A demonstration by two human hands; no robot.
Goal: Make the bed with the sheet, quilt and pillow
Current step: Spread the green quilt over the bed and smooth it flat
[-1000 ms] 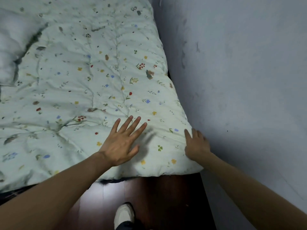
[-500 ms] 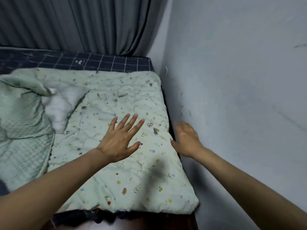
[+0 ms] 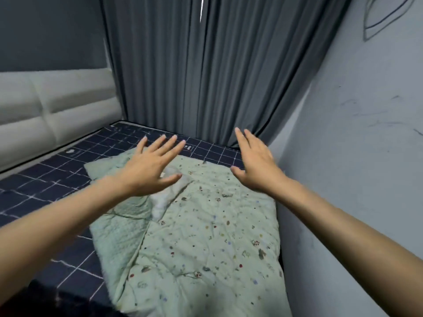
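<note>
Our 2 empty, spread hands, left hand (image 3: pixel 150 170) and right hand (image 3: pixel 257 164), hover above the quilt's (image 3: pixel 206 243) far edge, the left nearer its folded-over flap.

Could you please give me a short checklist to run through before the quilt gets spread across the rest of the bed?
1. Both hands free: ok. The left hand and right hand are open with fingers spread, nothing in either grip.
2. Sheet in place: ok where visible. The dark checked sheet lies flat.
3. Quilt spread fully: not ok. The floral quilt sits bunched along the wall side, its left edge folded over.
4. Pillow ready: cannot tell; none in view.
5. Space towards the headboard: ok, bare sheet there.
</note>
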